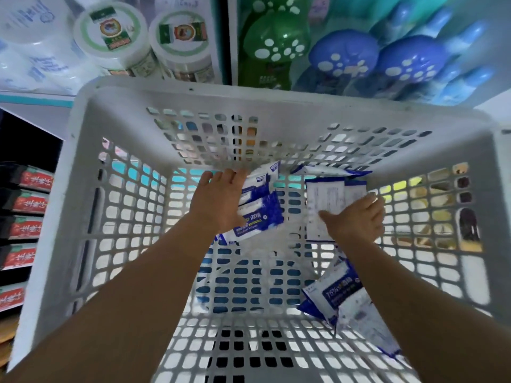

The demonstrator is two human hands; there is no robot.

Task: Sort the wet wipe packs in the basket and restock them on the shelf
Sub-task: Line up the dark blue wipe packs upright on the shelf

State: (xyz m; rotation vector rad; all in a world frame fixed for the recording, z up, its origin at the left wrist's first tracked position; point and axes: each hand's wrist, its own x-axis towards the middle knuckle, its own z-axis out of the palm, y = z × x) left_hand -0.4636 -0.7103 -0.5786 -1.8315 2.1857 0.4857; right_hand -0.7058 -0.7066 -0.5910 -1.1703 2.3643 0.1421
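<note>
Basket (83,189), white, perforated; both forearms reach down into it. Far-left floor: stack of wipe packs (258,205), long axis running toward far wall, under left hand (218,200); fingers extended, resting on top. Right hand (356,219) on face-down pack (326,200); grip probably a pinch, blurred. Loose pack (331,297) near right forearm
</note>
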